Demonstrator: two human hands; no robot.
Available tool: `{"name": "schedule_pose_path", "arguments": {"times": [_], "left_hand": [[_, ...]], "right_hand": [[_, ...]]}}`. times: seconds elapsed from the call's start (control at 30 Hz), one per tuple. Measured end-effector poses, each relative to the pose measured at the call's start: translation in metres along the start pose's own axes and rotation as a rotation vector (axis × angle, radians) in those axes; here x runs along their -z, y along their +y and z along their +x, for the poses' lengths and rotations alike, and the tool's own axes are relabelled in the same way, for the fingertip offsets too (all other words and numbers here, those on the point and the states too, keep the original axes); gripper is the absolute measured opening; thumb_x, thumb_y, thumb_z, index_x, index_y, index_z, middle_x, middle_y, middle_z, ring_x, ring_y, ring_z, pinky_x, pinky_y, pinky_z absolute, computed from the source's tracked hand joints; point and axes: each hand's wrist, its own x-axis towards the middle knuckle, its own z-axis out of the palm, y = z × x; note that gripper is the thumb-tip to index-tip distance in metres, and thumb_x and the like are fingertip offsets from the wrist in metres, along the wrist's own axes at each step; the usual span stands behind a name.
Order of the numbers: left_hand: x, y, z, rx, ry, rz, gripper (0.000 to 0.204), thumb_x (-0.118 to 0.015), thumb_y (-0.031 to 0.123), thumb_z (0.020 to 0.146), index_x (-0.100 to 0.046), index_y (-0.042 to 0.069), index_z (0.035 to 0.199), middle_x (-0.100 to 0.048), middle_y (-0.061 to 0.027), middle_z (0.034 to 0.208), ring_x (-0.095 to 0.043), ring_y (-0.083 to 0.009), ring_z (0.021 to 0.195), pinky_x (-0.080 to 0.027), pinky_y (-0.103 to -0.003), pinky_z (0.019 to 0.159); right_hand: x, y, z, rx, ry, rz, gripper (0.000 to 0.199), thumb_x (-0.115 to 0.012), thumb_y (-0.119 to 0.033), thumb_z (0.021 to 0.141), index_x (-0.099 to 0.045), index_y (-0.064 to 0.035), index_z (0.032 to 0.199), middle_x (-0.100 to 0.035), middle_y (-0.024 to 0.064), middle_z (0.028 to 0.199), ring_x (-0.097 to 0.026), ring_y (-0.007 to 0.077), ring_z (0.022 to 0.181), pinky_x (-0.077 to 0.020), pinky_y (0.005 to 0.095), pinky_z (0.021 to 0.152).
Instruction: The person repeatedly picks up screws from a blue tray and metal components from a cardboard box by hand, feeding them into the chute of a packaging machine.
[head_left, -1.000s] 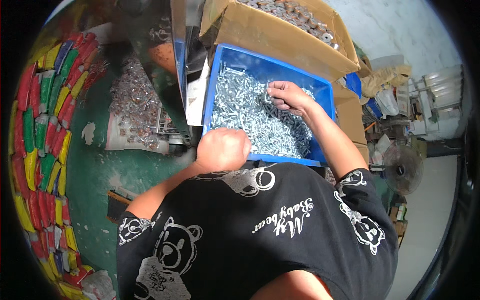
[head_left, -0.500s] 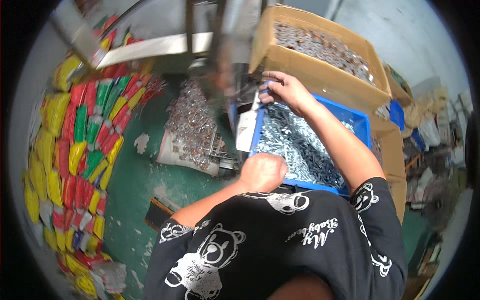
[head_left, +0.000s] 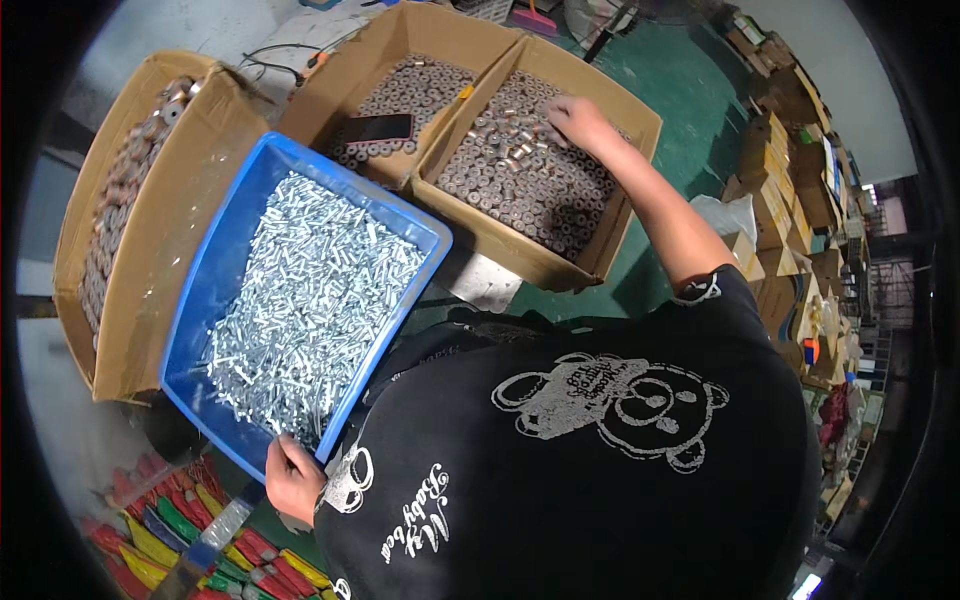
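My right hand [head_left: 581, 124] is over the right-hand cardboard box [head_left: 440, 195], its fingers curled down at the small round metal parts [head_left: 515, 190]. Whatever is between those fingers is hidden. Down at the near corner of a blue plastic bin [head_left: 428, 235], my left hand [head_left: 292, 482] has its thumb and fingers pinched together by the rim. I cannot make out what, if anything, it pinches. Loose silver metal pins [head_left: 320, 290] fill much of the bin in a heap.
Another cardboard box [head_left: 160, 270] of round parts stands left of the bin. A dark phone [head_left: 378, 129] lies on parts in the back middle box [head_left: 330, 80]. Colourful packets [head_left: 190, 520] lie low at the left; stacked cartons [head_left: 775, 190] line the right.
The view has swung to the right. My right hand has gone from the blue bin's far edge to the box of round parts. My left hand stays by the bin's near rim.
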Motion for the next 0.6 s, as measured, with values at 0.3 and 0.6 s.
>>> {"name": "schedule_pose_path", "arguments": {"times": [0.3, 0.6], "left_hand": [[-0.006, -0.002, -0.009, 0.096, -0.035, -0.051, 0.025, -0.056, 0.020, 0.099, -0.069, 0.000, 0.093, -0.064, -0.0209, 0.076, -0.059, -0.0355, 0.062, -0.047, -0.041, 0.058], [0.006, 0.018, -0.002, 0.051, -0.042, -0.011, 0.021, -0.055, 0.015, 0.096, -0.067, -0.002, 0.087, -0.056, -0.0221, 0.067, -0.054, -0.0380, 0.056, -0.042, -0.044, 0.054]], "right_hand": [[-0.106, 0.104, -0.056, 0.239, -0.017, -0.950, 0.022, -0.054, -0.009, 0.087, -0.071, -0.0001, 0.097, -0.069, 0.0234, 0.096, -0.069, 0.0382, 0.087, -0.0566, 0.0438, 0.084], [-0.062, 0.105, -0.026, 0.173, -0.289, -0.688, 0.022, -0.059, -0.011, 0.084, -0.068, 0.0036, 0.100, -0.068, 0.0198, 0.098, -0.066, 0.0358, 0.097, -0.0543, 0.0430, 0.086]]}}
